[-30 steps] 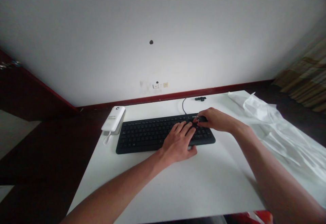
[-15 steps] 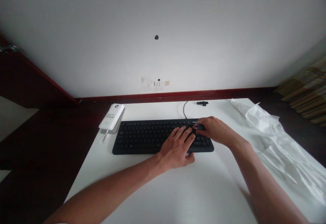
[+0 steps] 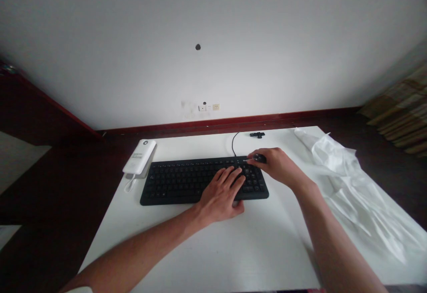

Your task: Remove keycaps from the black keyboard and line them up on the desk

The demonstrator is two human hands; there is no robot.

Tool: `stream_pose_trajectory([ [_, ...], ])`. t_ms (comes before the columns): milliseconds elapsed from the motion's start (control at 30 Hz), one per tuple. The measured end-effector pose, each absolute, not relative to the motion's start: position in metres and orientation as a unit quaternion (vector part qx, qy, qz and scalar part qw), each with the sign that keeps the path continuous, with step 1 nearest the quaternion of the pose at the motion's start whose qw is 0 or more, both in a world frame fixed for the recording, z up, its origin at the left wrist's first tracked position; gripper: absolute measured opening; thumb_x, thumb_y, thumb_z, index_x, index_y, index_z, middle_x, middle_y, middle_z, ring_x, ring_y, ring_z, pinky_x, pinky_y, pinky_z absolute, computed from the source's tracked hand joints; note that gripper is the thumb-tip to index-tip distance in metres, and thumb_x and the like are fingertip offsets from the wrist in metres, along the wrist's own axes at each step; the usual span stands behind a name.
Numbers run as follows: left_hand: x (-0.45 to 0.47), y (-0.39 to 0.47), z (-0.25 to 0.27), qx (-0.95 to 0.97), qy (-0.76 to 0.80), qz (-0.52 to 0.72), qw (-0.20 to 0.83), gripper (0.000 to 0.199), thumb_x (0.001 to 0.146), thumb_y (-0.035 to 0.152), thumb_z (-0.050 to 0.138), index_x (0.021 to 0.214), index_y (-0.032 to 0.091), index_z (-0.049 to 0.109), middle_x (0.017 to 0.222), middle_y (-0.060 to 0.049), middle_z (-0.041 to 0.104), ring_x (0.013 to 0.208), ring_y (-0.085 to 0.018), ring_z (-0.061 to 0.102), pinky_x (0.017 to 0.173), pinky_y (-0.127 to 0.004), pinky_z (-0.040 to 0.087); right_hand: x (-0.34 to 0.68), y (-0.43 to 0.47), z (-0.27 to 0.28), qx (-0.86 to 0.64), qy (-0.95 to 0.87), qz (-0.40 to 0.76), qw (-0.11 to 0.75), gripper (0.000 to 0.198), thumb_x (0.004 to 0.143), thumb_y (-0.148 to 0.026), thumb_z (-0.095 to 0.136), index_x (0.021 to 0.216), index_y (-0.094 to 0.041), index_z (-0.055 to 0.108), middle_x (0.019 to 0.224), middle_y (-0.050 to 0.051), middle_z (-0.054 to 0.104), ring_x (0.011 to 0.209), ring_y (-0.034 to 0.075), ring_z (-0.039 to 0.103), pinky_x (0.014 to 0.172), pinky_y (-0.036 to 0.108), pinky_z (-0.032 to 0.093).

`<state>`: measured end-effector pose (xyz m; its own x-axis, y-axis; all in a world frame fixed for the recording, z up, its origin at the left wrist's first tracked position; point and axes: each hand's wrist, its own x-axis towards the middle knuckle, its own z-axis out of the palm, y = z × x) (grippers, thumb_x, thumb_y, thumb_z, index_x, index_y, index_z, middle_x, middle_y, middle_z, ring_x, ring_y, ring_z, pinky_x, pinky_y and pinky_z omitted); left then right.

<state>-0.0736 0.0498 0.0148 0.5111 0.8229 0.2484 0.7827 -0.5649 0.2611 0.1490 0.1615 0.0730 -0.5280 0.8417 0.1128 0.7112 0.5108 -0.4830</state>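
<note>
A black keyboard (image 3: 187, 182) lies flat on the white table. My left hand (image 3: 222, 195) rests over its right half, fingers spread on the keys and thumb beyond the front edge. Just above the number pad, near the keyboard's back right corner, is my right hand (image 3: 275, 164). Its thumb and fingers are closed round a small dark tool (image 3: 259, 158) with a shiny part toward the tip. The fingers hide much of this tool, so its kind cannot be made out. Whether its tip touches the keys is also unclear.
A white power bank (image 3: 139, 156) with a short white cable lies at the table's left edge. A black cord (image 3: 232, 144) runs from the keyboard's back. Small black pieces (image 3: 257, 135) lie near the far edge. Crumpled white sheeting (image 3: 347, 173) covers the right side.
My right hand has lifted the small dark tool slightly up and back from the keys toward the keyboard's rear edge. My left hand stays on the keyboard. The whole view has shifted slightly.
</note>
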Motion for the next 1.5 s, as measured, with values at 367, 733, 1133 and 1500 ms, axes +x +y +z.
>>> stream_pose_trajectory([
  [367,-0.07,0.046,0.013,0.856,0.485,0.173,0.052,0.067,0.088,0.042,0.062,0.149,0.017,0.05,0.161,-0.011,0.041,0.148,-0.031,0.036,0.126,-0.046,0.025,0.123,0.156,0.068,-0.453,-0.706,0.392,0.379,0.041,0.095,-0.058,0.06,0.093,-0.02,0.075,0.078,0.001,0.068,0.073,0.019,0.06,0.07,0.03,0.046],
  [733,-0.072,0.048,0.017,0.847,0.487,0.195,0.088,0.064,0.084,0.041,0.068,0.144,0.021,0.055,0.155,-0.009,0.047,0.142,-0.031,0.041,0.124,-0.046,0.03,0.096,0.155,0.048,-0.32,-0.439,0.639,0.545,0.017,0.091,-0.041,0.065,0.093,-0.027,0.056,0.061,-0.008,0.027,0.05,0.013,0.031,0.051,0.027,0.036],
  [1133,-0.073,0.049,0.02,0.84,0.489,0.208,0.113,0.063,0.084,0.038,0.071,0.143,0.024,0.056,0.155,-0.005,0.048,0.142,-0.028,0.04,0.124,-0.044,0.031,0.098,0.147,0.038,-0.233,-0.46,0.664,0.541,0.053,0.09,-0.029,0.064,0.052,-0.023,0.028,0.046,-0.008,0.018,0.041,0.008,0.014,0.043,0.03,0.013],
  [1500,-0.074,0.049,0.02,0.838,0.489,0.214,0.111,0.061,0.083,0.038,0.071,0.141,0.024,0.058,0.153,-0.002,0.051,0.141,-0.027,0.041,0.124,-0.043,0.031,0.088,0.149,0.014,-0.274,-0.526,0.639,0.49,0.051,0.093,-0.035,0.063,0.052,-0.022,0.036,0.048,-0.007,0.026,0.044,0.008,0.021,0.044,0.029,0.015],
])
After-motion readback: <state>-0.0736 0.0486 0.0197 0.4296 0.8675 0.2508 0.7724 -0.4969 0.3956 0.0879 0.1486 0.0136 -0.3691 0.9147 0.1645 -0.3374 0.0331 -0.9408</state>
